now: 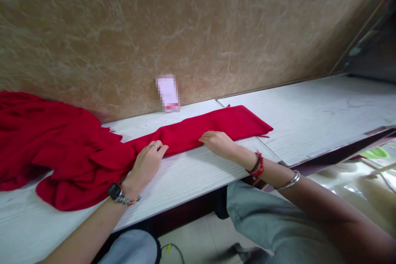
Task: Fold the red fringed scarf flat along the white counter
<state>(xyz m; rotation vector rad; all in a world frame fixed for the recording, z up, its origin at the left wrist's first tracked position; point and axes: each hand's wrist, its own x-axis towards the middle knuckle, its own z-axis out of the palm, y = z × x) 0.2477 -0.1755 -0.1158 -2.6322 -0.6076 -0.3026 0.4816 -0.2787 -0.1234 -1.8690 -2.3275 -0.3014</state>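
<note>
A red scarf (pixel 188 132) with short fringe threads lies on the white tabletop. Its right part is folded into a flat, narrow strip, while the rest is bunched in a loose heap at the left. My left hand (pixel 150 164), with a ring and a watch, is closed on the strip where it meets the heap. Farther right, my right hand (pixel 219 143) pinches the near edge of the strip; red cords and a silver bangle circle that arm. Some fingertips are hidden by the hands and cloth.
A brown marbled wall (pixel 198 41) rises along the table's far side, with a blurred-out pink-white phone-like object (pixel 168 92) leaning against it. The white tabletop (pixel 309 111) has a seam and runs on to the right. A green item (pixel 375 152) lies below at the right.
</note>
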